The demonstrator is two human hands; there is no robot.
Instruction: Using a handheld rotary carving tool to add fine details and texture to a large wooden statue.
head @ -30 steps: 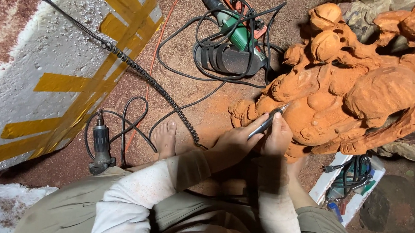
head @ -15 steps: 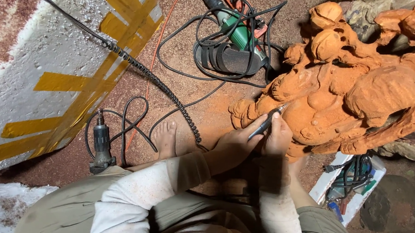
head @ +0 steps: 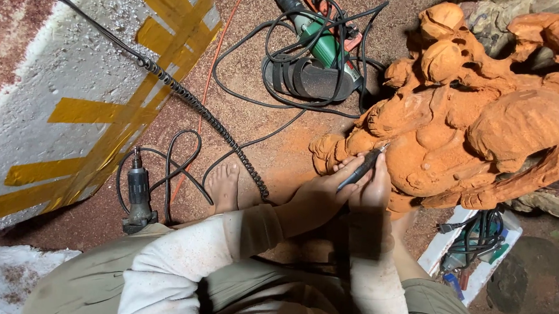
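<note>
Head cam: 2 hands [head: 347, 191], 1 carving tool [head: 362, 169]

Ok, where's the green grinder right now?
In the head view the green grinder lies on the dusty floor at top centre, tangled in black cables, just left of the orange carving and beyond both hands.

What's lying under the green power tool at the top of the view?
The green power tool rests on a dark sandal amid black cords, over sawdust-covered ground. Whatever lies beneath the sandal and tool body is covered.
</note>
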